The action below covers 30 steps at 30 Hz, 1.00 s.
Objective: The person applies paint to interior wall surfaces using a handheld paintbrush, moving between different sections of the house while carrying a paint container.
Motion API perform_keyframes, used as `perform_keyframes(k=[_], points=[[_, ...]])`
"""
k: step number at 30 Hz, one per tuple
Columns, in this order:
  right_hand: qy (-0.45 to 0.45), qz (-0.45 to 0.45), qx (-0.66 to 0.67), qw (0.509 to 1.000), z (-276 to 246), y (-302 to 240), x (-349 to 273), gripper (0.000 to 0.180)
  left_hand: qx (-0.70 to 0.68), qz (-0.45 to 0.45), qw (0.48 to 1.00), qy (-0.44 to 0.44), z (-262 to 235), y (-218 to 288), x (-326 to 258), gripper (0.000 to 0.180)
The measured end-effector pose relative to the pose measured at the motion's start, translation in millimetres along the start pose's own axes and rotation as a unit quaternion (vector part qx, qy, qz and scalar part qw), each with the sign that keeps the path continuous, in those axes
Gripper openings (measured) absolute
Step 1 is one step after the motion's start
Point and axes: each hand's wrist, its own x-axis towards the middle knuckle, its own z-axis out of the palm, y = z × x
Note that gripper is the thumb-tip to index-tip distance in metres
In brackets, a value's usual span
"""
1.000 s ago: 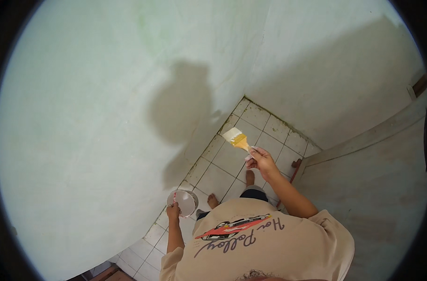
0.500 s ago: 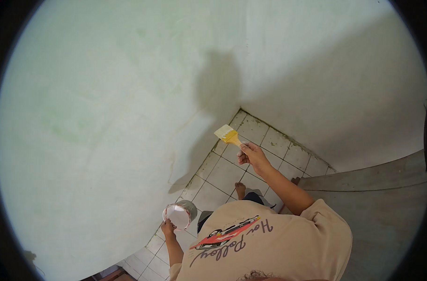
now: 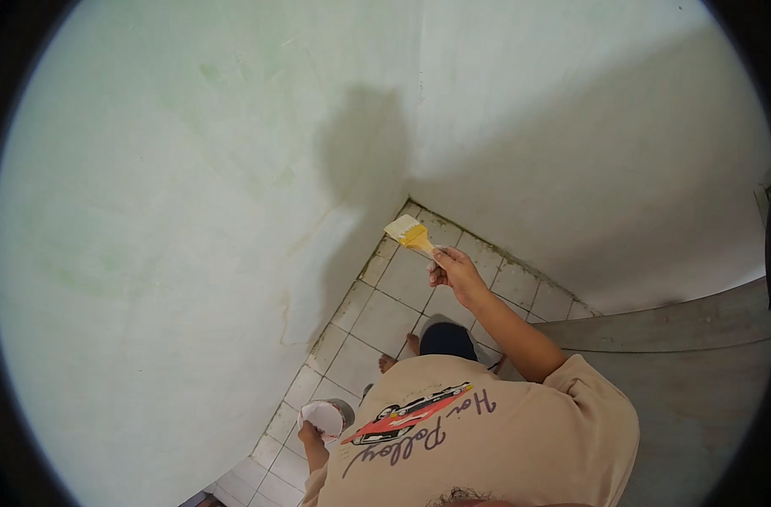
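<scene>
A wide paintbrush [image 3: 413, 236] with pale bristles and a yellow ferrule is gripped by its light handle in my right hand [image 3: 456, 275]. Its bristles point up and left, in front of the corner where two walls meet the floor. My left hand [image 3: 312, 438] is closed on the rim of a small paint bucket [image 3: 345, 413], low and close to my body. White paint [image 3: 320, 416] shows inside. The left wall [image 3: 191, 279] is whitish with faint green patches and a thin yellowish stain.
White floor tiles [image 3: 384, 324] with dark grout run beneath me, and dirt lines the corner edges. On the right, a curved greyish ledge [image 3: 656, 331] adjoins the right wall [image 3: 563, 169]. My shadow falls across the left wall.
My left hand has brought the bucket lower in the picture, nearer my body. The brush has barely shifted. The walls and floor have slid leftward in view, and my feet have moved left.
</scene>
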Motion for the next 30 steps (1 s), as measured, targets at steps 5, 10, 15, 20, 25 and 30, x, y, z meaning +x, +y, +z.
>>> perform_keyframes(k=[5,10,15,20,25,30], points=[[-0.008,-0.031,-0.004,0.999,-28,-13,28,0.020,-0.066,-0.007,0.998,0.008,6,-31,11,0.021],[0.030,-0.007,0.084,0.996,-57,-34,90,0.023,-0.161,-0.019,0.986,0.045,22,-29,0,0.018],[0.020,-0.032,0.123,0.992,-64,-85,170,0.024,-0.220,-0.006,0.974,0.045,35,-2,-36,0.020],[0.012,-0.065,0.103,0.992,-81,-138,238,0.023,-0.258,0.002,0.965,0.038,48,-1,-67,0.022],[0.092,-0.128,0.054,0.986,-83,-177,307,0.024,-0.272,-0.032,0.961,0.041,79,7,-76,0.018],[0.123,-0.113,0.048,0.985,-65,-203,347,0.021,-0.314,-0.105,0.943,-0.031,63,-34,-57,0.017]])
